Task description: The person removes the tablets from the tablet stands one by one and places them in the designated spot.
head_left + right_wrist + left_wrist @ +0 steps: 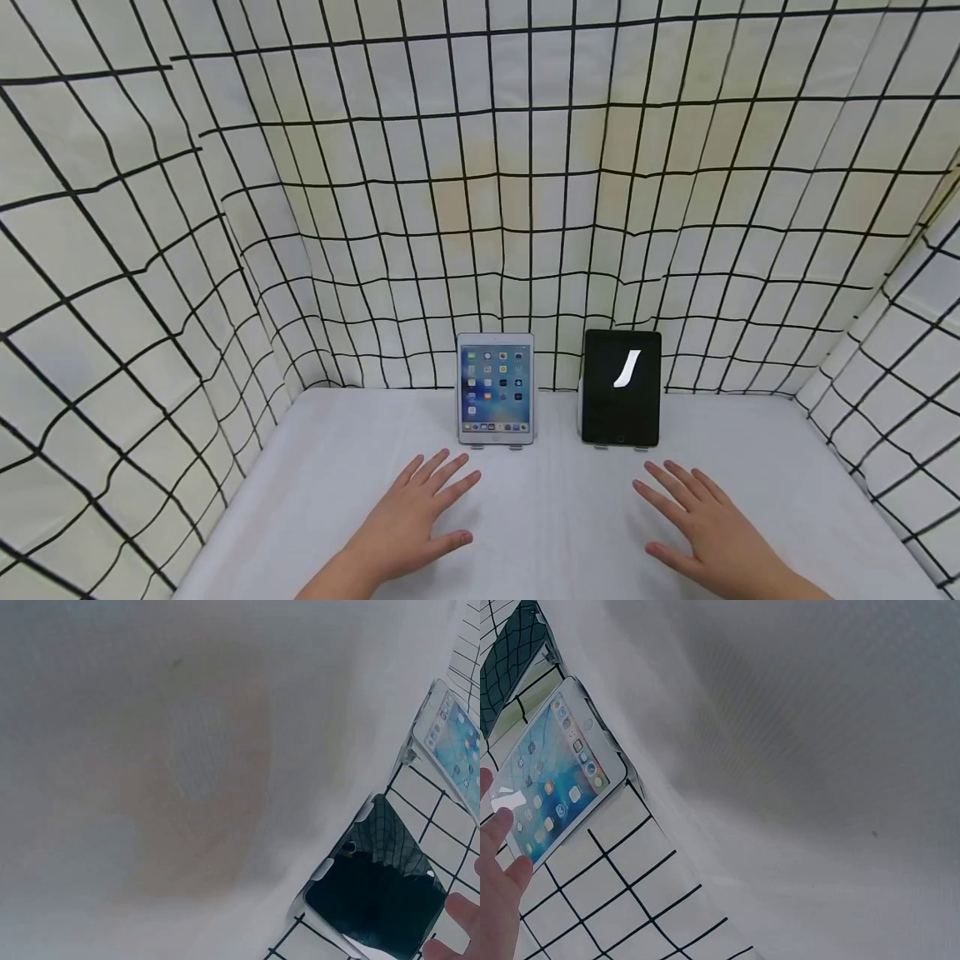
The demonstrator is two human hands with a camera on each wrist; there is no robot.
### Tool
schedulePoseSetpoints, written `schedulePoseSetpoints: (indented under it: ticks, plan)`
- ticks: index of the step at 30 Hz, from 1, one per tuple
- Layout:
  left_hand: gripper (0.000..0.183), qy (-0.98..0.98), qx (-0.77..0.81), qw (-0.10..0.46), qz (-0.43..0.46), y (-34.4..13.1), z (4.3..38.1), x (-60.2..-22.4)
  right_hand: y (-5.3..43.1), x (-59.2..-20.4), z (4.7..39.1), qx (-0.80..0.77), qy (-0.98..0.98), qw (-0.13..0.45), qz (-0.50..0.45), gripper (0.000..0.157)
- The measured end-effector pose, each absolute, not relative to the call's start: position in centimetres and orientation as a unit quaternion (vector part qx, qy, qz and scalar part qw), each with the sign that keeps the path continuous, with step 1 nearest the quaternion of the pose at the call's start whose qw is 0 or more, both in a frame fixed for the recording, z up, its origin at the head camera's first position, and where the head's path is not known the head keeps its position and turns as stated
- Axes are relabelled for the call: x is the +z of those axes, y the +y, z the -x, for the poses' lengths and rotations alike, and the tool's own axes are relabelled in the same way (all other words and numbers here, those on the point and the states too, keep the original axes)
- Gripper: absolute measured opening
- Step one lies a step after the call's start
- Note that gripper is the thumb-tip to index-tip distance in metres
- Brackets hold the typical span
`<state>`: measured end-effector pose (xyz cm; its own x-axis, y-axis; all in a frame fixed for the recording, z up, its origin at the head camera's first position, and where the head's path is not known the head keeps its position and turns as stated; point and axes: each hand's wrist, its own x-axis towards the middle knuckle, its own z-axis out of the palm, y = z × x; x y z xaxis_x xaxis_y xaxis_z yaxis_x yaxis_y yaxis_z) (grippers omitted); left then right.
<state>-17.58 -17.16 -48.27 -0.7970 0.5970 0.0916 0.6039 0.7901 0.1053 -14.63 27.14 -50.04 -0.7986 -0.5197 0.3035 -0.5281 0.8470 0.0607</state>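
Left hand (408, 523), spread, empty, before white tablet (496, 387); right of it: black tablet (621, 408) and right hand (711, 527), also spread, empty. Light edge grip probably safest.

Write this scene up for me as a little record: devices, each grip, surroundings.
White tablet: propped up, screen lit with app icons
Black tablet: propped up, right of the white one in the head view, screen dark
Left grip: bare hand, fingers spread, holding nothing
Right grip: bare hand, fingers spread, holding nothing
Surface: white
Walls: white, black grid lines
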Motion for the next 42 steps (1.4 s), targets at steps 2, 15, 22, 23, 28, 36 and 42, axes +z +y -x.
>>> schedulePoseSetpoints:
  ticks: [2,15,22,23,28,36,42]
  plan:
    - [0.071,-0.945,-0.066,0.041,0.319,-17.2,17.6,-48.3,27.0,-50.1,14.7,0.019,-0.951,0.149,-0.27,0.077]
    - [0.076,-0.951,-0.097,0.047,0.289,-17.1,17.7,-47.7,24.8,-49.4,15.2,0.06,-0.953,0.149,-0.256,0.069]
    - [0.075,-0.953,-0.107,0.057,0.276,-16.7,18.0,-47.6,24.0,-49.2,15.3,0.069,-0.962,0.12,-0.234,0.071]
    - [0.075,-0.954,-0.11,0.059,0.274,-16.7,18.1,-47.6,23.9,-49.2,15.3,0.069,-0.964,0.116,-0.23,0.071]
    - [0.071,-0.955,-0.124,0.078,0.256,-16.9,18.1,-47.4,23.6,-49.0,15.4,0.074,-0.965,0.109,-0.226,0.072]
    - [0.07,-0.963,-0.118,0.093,0.223,-17.1,18.5,-47.3,22.9,-48.7,15.9,0.089,-0.955,0.144,-0.242,0.071]
    - [0.071,-0.967,-0.118,0.095,0.207,-17.0,18.7,-47.2,22.2,-48.5,16.3,0.097,-0.955,0.145,-0.241,0.07]
